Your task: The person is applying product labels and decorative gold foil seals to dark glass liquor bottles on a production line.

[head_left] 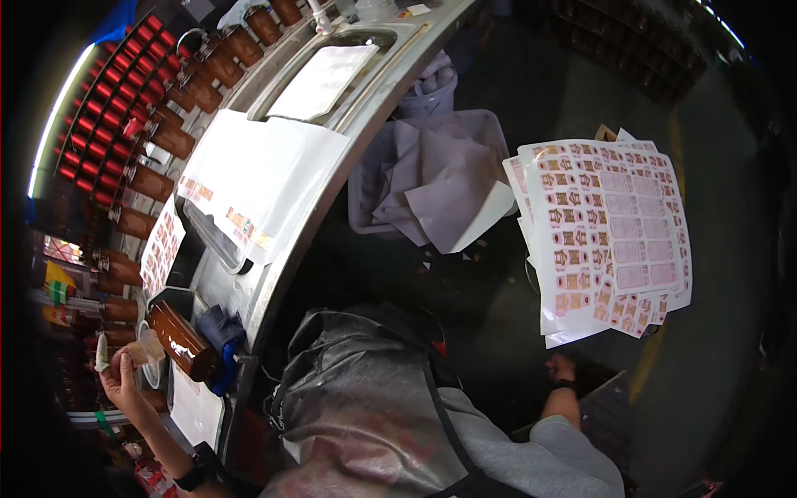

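Note:
My left hand (122, 386) is raised at the far left, its fingers closed on a small translucent printed label (146, 349). A pale white cover (101, 353) shows at one of its fingertips. Just to the right of that label, a large brown jar (184, 342) lies tilted at the counter's edge, beside a bunched dark blue cloth (222, 340). My right hand (562, 367) hangs low on the right, below a stack of printed label sheets (573, 216). It is in shadow, and its finger shape is unclear.
Along the left, a metal counter (274, 282) bears white sheets (266, 166) and a row of brown jars (152, 179). Behind them stands a rack of red-lidded jars (112, 116). A plastic crate (359, 207) of discarded paper stands on the floor, near a white bucket (432, 101).

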`<state>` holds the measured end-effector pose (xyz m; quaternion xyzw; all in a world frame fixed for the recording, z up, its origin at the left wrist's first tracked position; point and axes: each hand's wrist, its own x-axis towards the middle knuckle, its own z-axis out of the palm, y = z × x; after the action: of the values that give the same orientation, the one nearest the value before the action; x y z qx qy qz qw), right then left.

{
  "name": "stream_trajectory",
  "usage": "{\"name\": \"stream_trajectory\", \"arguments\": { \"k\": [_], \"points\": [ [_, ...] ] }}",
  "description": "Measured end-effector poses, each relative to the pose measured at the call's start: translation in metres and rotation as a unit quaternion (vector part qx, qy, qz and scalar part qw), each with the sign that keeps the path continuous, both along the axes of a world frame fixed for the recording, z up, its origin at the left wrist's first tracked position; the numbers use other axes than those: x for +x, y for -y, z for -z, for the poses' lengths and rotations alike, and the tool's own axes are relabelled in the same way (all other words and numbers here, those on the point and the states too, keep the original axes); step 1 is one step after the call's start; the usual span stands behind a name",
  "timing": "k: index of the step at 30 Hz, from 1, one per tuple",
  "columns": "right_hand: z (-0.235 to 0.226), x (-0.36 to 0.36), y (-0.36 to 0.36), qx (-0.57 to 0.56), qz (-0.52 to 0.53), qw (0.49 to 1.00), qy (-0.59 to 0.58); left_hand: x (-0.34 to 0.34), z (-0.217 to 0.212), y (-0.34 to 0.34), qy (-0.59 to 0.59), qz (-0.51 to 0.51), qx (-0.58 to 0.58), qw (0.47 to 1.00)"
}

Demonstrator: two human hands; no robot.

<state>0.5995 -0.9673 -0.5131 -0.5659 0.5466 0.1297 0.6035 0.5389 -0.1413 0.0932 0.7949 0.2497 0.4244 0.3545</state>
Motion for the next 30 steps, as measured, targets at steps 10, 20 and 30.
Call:
{"name": "stream_trajectory", "arguments": {
  "k": [10, 20, 30],
  "points": [
    [-0.113, 0.208, -0.282, 0.021, -0.323, 0.931, 0.168, 0.018, 0.027, -0.051, 0.022, 0.006, -0.016, 1.000],
    [-0.213, 0.395, -0.341, 0.385, 0.228, 0.847, 0.288, 0.007, 0.042, -0.144, 0.017, -0.040, -0.076, 0.996],
    [-0.252, 0.431, -0.337, 0.405, 0.348, 0.716, 0.449, 0.067, -0.004, -0.098, -0.035, -0.114, 0.024, 0.993]
  ]
}}
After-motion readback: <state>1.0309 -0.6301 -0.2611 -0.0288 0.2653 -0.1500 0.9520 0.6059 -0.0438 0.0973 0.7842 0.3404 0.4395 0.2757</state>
